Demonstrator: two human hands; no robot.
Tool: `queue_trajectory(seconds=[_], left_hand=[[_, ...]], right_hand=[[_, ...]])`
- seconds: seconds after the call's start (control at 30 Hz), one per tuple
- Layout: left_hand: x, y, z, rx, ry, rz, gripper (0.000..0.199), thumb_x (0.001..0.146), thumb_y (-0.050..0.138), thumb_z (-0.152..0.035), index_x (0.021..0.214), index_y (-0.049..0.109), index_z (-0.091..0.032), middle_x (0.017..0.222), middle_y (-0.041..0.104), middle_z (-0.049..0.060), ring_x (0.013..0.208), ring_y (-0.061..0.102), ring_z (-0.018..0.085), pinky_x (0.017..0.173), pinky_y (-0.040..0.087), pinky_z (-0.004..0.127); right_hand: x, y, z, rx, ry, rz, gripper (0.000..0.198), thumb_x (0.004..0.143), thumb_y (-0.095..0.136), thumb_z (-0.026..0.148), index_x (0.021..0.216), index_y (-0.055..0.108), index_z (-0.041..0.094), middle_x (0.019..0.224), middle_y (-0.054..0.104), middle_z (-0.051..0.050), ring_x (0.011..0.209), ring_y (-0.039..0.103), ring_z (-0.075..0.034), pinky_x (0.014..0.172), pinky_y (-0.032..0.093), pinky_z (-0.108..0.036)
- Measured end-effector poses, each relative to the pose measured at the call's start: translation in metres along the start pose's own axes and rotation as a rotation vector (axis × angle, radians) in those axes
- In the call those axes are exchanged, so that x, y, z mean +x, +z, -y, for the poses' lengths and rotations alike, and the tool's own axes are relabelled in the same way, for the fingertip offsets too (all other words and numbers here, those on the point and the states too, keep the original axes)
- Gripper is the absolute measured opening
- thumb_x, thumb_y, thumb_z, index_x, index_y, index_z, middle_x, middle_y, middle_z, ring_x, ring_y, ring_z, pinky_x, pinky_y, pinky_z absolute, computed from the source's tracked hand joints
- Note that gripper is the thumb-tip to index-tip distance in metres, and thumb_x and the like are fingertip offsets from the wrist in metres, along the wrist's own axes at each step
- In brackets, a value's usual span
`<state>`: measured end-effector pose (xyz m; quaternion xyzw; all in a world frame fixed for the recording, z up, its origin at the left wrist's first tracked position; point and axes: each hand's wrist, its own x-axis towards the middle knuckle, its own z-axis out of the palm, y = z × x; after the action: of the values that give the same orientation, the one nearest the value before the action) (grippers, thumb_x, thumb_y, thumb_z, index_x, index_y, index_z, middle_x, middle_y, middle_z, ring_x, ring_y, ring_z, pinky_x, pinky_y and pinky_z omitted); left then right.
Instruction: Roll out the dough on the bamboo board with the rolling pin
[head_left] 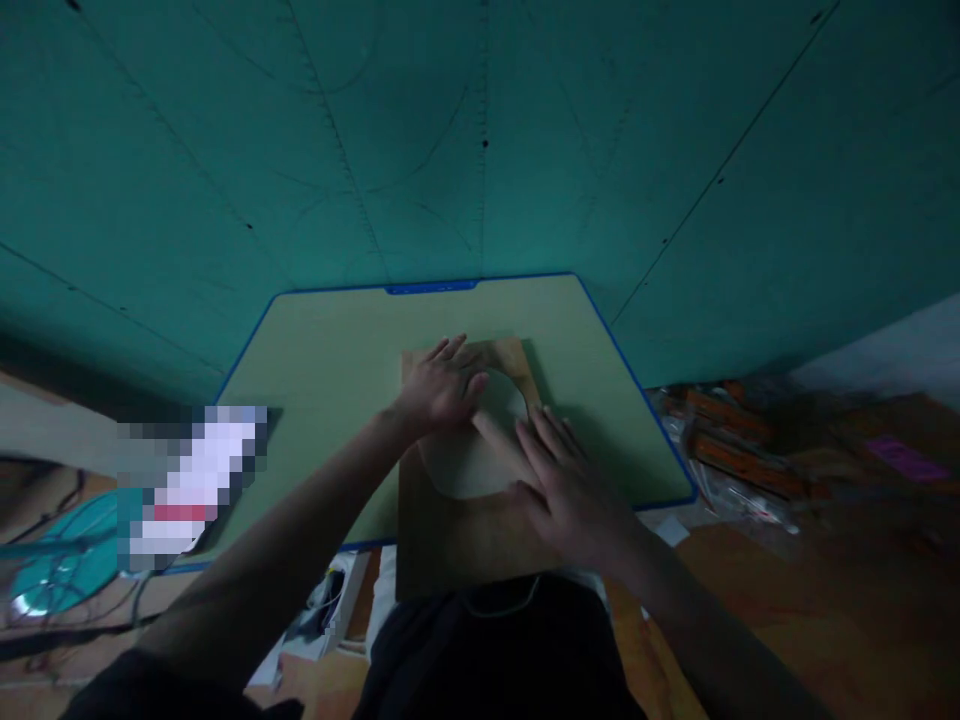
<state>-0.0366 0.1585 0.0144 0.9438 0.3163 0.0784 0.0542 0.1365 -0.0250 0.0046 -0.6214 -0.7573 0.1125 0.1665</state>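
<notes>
A pale, flat round of dough (461, 472) lies on a wooden board (469, 550) in front of me. Across the dough runs a short wooden rolling pin (501, 445), slanting from upper left to lower right. My right hand (566, 480) covers its lower right end, with the fingers along the far side and the thumb on the near side. At the upper left of the dough rests my left hand (444, 388), palm down with fingers stretched out, close to the pin's other end. Whether the left palm touches the pin is hidden.
The board lies on a pale, blue-edged folding table (337, 350) and overhangs its front. A blurred-out phone-like object (199, 480) stands at the table's left edge. A green wall (480, 150) rises behind. Wrapped packages (727, 450) lie at right; a teal round base (71, 560) at left.
</notes>
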Motion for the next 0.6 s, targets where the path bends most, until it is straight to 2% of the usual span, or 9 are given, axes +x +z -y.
queue_trajectory(seconds=[0.1, 0.23, 0.3, 0.37, 0.47, 0.53, 0.6], left_hand=[[-0.036, 0.000, 0.006, -0.015, 0.012, -0.007, 0.052, 0.106, 0.027, -0.035, 0.141, 0.057, -0.010, 0.152, 0.051, 0.013, 0.151, 0.029, 0.033, 0.121, 0.031, 0.056], [-0.106, -0.008, 0.022, -0.028, 0.000, -0.045, 0.053, 0.107, 0.027, -0.038, 0.149, 0.046, -0.012, 0.159, 0.042, 0.014, 0.153, 0.026, 0.031, 0.120, 0.031, 0.058], [-0.120, -0.014, 0.026, -0.017, 0.008, -0.030, 0.053, 0.107, 0.028, -0.039, 0.151, 0.044, -0.013, 0.159, 0.040, 0.014, 0.152, 0.028, 0.030, 0.121, 0.031, 0.056], [-0.112, -0.018, 0.025, 0.000, 0.027, 0.000, 0.054, 0.107, 0.029, -0.042, 0.151, 0.045, -0.014, 0.158, 0.043, 0.013, 0.151, 0.029, 0.030, 0.121, 0.030, 0.055], [-0.068, -0.016, 0.013, 0.037, 0.037, 0.048, 0.052, 0.106, 0.034, -0.044, 0.145, 0.052, -0.014, 0.153, 0.051, 0.012, 0.151, 0.031, 0.031, 0.122, 0.029, 0.052], [-0.033, -0.010, 0.000, 0.065, 0.003, 0.058, 0.049, 0.105, 0.035, -0.040, 0.140, 0.058, -0.015, 0.152, 0.052, 0.011, 0.150, 0.032, 0.032, 0.123, 0.027, 0.053], [-0.008, -0.003, -0.012, 0.078, -0.044, 0.039, 0.049, 0.104, 0.038, -0.038, 0.140, 0.058, -0.013, 0.156, 0.047, 0.014, 0.151, 0.029, 0.036, 0.123, 0.023, 0.057]], right_hand=[[-0.009, 0.003, 0.028, 0.083, -0.109, 0.045, 0.076, 0.092, 0.058, 0.024, 0.157, 0.024, 0.004, 0.163, 0.029, -0.026, 0.154, 0.021, -0.035, 0.121, 0.031, -0.058], [-0.016, 0.002, 0.061, 0.097, -0.275, 0.086, 0.075, 0.091, 0.062, 0.028, 0.156, 0.030, 0.005, 0.165, 0.023, -0.024, 0.154, 0.018, -0.035, 0.123, 0.029, -0.055], [-0.013, 0.001, 0.063, 0.089, -0.314, 0.107, 0.073, 0.092, 0.061, 0.028, 0.155, 0.032, 0.004, 0.165, 0.024, -0.023, 0.154, 0.020, -0.034, 0.124, 0.029, -0.052], [-0.007, 0.001, 0.053, 0.066, -0.287, 0.109, 0.072, 0.092, 0.059, 0.024, 0.156, 0.032, 0.006, 0.165, 0.026, -0.022, 0.153, 0.025, -0.034, 0.124, 0.029, -0.052], [0.003, -0.001, 0.023, -0.008, -0.170, 0.070, 0.069, 0.093, 0.054, 0.018, 0.157, 0.032, 0.011, 0.164, 0.030, -0.021, 0.151, 0.028, -0.035, 0.122, 0.028, -0.059], [0.005, -0.004, 0.005, -0.067, -0.090, 0.034, 0.064, 0.096, 0.051, 0.023, 0.156, 0.034, 0.011, 0.163, 0.030, -0.023, 0.152, 0.024, -0.037, 0.121, 0.025, -0.064], [0.002, -0.007, -0.003, -0.097, -0.049, 0.024, 0.064, 0.098, 0.050, 0.029, 0.156, 0.033, 0.008, 0.162, 0.031, -0.025, 0.153, 0.022, -0.038, 0.121, 0.023, -0.066]])
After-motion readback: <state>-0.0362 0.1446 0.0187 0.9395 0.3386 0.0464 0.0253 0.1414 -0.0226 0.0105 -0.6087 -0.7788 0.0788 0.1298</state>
